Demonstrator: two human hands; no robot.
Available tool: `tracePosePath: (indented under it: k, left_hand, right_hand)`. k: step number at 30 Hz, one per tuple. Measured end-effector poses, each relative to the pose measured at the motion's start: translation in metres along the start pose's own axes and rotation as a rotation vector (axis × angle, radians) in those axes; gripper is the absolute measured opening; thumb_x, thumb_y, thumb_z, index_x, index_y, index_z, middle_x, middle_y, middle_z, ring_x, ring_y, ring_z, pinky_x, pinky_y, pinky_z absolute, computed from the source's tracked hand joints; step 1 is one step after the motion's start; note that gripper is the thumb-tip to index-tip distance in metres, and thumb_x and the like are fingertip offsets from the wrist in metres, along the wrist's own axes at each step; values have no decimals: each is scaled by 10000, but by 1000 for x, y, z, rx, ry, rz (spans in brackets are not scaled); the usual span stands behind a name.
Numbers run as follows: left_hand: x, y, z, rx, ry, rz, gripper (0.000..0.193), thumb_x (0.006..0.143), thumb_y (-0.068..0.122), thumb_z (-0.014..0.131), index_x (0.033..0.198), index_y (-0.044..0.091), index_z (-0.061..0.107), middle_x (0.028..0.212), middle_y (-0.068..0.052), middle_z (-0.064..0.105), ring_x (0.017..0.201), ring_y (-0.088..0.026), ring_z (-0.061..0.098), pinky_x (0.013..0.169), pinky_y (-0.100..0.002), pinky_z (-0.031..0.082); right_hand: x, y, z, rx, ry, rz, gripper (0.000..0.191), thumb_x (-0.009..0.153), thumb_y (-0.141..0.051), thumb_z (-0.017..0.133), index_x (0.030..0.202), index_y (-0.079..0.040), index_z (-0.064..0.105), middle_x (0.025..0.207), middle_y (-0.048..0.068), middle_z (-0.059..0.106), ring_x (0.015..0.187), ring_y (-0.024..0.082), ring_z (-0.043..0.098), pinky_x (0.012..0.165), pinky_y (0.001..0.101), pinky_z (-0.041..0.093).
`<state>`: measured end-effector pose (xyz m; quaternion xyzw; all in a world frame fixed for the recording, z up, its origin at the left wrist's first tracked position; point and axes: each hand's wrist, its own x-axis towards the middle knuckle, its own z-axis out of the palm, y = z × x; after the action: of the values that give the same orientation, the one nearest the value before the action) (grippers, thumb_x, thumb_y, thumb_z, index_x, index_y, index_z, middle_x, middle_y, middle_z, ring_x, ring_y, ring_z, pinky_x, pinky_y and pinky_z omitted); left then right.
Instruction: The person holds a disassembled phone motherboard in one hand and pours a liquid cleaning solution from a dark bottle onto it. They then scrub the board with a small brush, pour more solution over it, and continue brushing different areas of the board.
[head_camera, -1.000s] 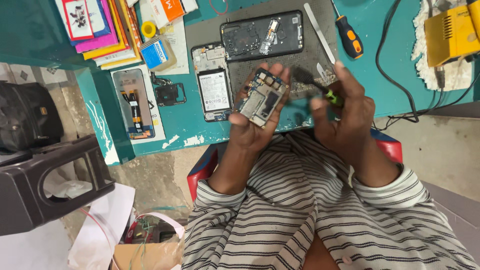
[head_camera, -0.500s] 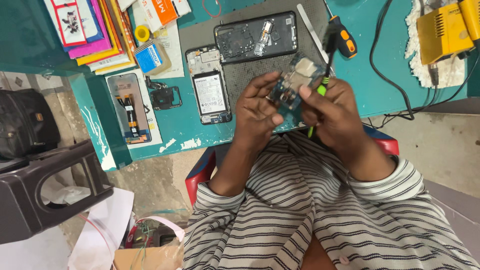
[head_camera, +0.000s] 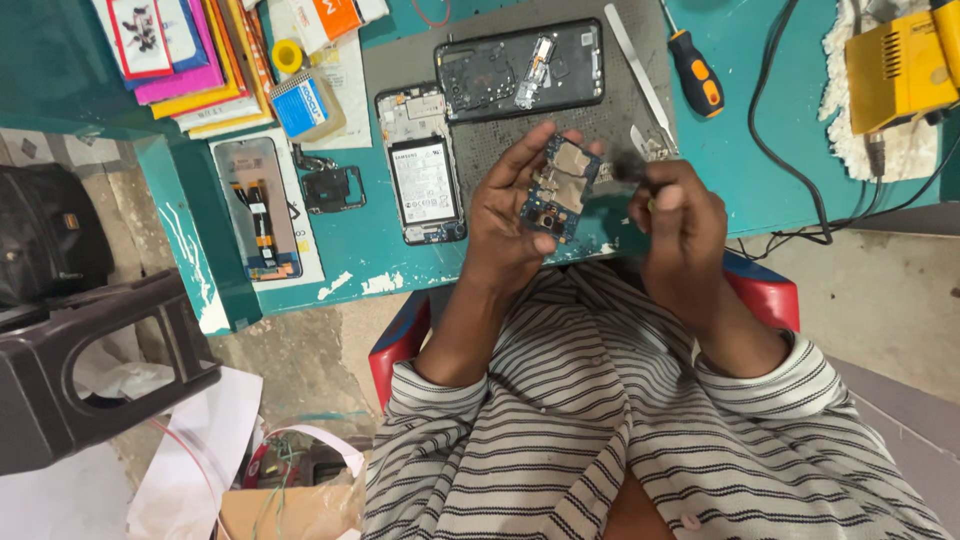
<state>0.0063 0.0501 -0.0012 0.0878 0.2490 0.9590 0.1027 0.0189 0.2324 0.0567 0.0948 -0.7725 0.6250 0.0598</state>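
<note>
Step in hand: cleaning or probing a phone circuit board (head_camera: 556, 188), judging by the tool tip at its edge.
Left hand (head_camera: 515, 215): fingers curled around the board, gripping it by its edges, raised above the grey work mat (head_camera: 500, 140).
Right hand (head_camera: 678, 215): closed on a small dark tool (head_camera: 628, 168), blurred, kind unclear.
Board: blue-green, small, metal shields and a camera module showing, tilted toward the face.
Next move: calls for a steady board and a light, precise touch.
Nearby: opened phone with battery (head_camera: 422, 178), dark back frame (head_camera: 520, 68), orange-handled screwdriver (head_camera: 694, 70).

Striped shirt, grey-white, long sleeves (head_camera: 800, 370) pushed up forearms.
</note>
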Motion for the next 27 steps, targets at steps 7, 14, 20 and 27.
tracePosePath:
  k: [7,14,20,27]
  left_hand:
    - [1,1,-8,-1,-3,51,915,788,143,959,1537,-9,454,1494,-179,550,1422,-347,534,1227,-473,470]
    - [-5,-8,-11,-56,18,10,1019,706,209,1002,1549,-13,475,1457,-163,594,1388,-348,565,1245,-512,426]
    - [-4,-2,-14,-191,111,43,1047,671,279,1003,1515,-35,468,1440,-156,599,1400,-353,546,1299,-506,394]
    - [-5,-5,-6,-261,61,-16,1073,671,284,1003,1542,-5,447,1436,-148,593,1364,-342,545,1157,-513,450]
  right_hand:
    - [9,-43,-15,-420,-378,178,331,1089,-221,508,957,-22,737,588,118,513,468,202,506,513,343,388]
    - [10,-54,-9,-513,-280,-89,200,1074,-146,589,992,5,692,825,143,684,650,293,656,569,358,475]
    - [6,-57,-23,-588,-219,25,196,1082,-115,580,973,-15,708,806,126,689,593,279,631,553,385,460]
    - [5,-33,-15,-620,-177,-98,217,1115,-102,576,944,-2,663,883,142,700,682,319,653,601,399,487]
